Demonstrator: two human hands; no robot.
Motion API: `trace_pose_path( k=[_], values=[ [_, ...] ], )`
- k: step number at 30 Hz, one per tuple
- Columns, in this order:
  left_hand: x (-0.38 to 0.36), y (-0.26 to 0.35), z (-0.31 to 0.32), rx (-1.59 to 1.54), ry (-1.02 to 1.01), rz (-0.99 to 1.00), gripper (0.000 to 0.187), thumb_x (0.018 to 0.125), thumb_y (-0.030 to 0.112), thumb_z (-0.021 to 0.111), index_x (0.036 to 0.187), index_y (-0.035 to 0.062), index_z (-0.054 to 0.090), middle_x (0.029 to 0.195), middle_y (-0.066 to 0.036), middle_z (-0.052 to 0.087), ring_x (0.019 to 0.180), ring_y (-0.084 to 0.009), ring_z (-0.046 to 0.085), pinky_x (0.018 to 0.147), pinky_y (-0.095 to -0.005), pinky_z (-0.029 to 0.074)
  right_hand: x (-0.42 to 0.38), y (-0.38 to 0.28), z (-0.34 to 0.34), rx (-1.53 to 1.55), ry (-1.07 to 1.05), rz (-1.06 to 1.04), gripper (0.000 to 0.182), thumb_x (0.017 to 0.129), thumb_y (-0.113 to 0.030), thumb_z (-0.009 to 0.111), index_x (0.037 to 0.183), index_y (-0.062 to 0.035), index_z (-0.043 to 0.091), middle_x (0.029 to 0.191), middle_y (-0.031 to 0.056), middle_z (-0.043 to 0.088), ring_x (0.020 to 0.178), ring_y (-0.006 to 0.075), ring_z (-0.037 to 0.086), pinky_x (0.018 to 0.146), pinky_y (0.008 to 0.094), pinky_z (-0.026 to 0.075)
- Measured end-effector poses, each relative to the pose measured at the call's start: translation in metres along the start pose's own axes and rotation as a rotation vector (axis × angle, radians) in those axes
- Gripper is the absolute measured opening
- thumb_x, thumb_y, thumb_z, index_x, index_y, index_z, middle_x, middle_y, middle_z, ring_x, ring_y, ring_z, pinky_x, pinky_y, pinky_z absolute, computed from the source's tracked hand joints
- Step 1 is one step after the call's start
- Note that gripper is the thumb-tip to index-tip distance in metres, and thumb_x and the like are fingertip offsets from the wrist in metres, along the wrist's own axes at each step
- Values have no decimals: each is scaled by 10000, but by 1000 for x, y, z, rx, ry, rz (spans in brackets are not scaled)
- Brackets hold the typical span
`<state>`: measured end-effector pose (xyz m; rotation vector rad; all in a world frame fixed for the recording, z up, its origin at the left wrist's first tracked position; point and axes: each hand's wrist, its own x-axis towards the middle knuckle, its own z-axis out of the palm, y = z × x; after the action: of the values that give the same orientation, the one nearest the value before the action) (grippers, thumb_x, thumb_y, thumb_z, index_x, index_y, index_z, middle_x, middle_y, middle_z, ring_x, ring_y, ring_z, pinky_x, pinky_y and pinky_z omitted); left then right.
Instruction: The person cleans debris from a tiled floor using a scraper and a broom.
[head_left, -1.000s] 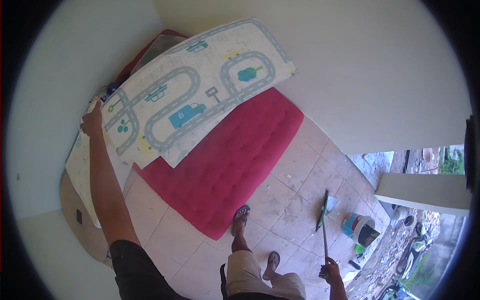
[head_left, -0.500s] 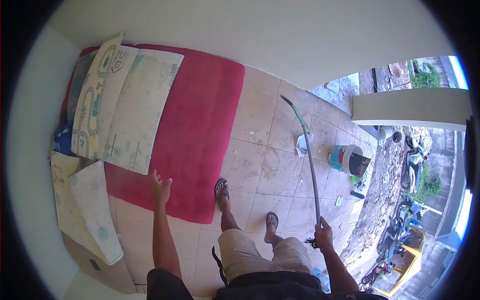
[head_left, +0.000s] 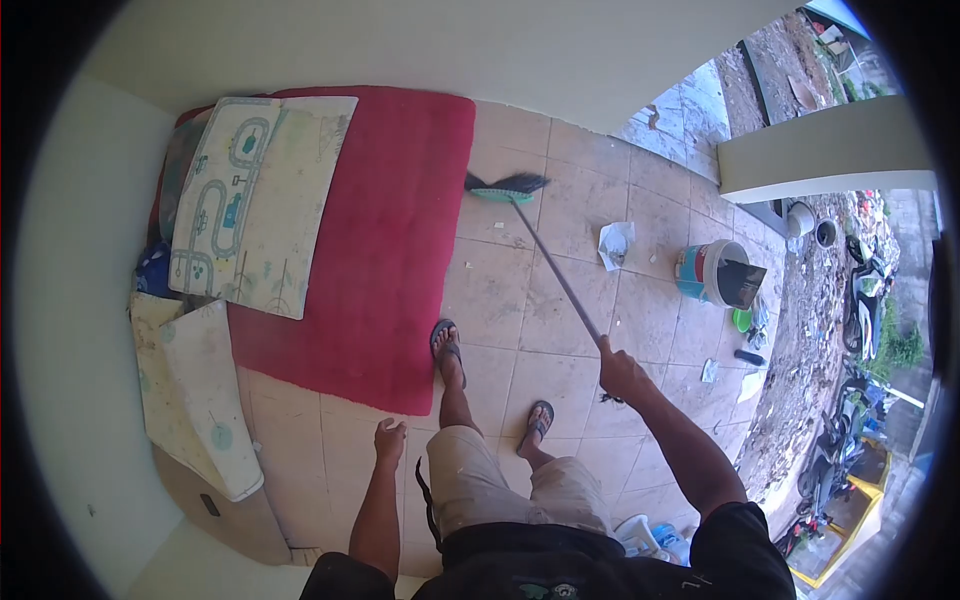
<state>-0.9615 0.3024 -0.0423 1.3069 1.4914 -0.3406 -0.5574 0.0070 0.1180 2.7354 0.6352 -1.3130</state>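
Observation:
My right hand (head_left: 624, 374) is wrapped round the handle of a broom (head_left: 556, 265). The broom's green head and dark bristles rest on the tiles at the edge of a red mattress (head_left: 395, 210). My left hand (head_left: 390, 438) hangs low over the floor, just off the mattress's near edge, with its fingers curled in and nothing visible in them. On the mattress lies a folded, pale play mat (head_left: 285, 190) printed with roads and trees.
Crumpled paper (head_left: 615, 243) and small scraps litter the tiled floor. A paint bucket (head_left: 692, 272) lies to the right, near a pillar (head_left: 820, 150). Another folded mat (head_left: 205, 400) leans at the left wall. Motorcycles (head_left: 868, 310) stand outside.
The broom's head has swung left and down to the tiles beside the mattress. My left hand has drawn back from the play mat, its fingers curling; the play mat's upper flap now lies flat.

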Motion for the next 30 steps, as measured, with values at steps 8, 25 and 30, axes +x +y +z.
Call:
trace_pose_path(
  k=[8, 25, 30],
  values=[
    [-152, -109, 28, -99, 149, -133, 423, 849, 194, 645, 1194, -11, 512, 891, -118, 640, 707, -185, 631, 573, -309, 498, -246, 199, 42, -32, -20, 64, 501, 851, -106, 536, 1338, -150, 425, 803, 275, 641, 758, 468, 630, 681, 539, 501],
    [-146, -107, 57, 114, 66, 31, 380, 854, 197, 628, 1164, -6, 544, 907, -130, 654, 737, -193, 643, 633, -313, 512, 35, 293, -16, -6, 391, 157, 376, 872, -93, 443, 1242, -131, 501, 957, 231, 652, 932, 402, 635, 790, 500, 510],
    [-148, -102, 55, 61, -19, -115, 351, 864, 187, 614, 1157, 8, 541, 862, -97, 637, 706, -173, 632, 589, -297, 501, -143, 367, 25, -130, 179, 248, 499, 818, -63, 465, 1306, -159, 419, 819, 271, 633, 787, 470, 633, 696, 570, 500]
  ],
)
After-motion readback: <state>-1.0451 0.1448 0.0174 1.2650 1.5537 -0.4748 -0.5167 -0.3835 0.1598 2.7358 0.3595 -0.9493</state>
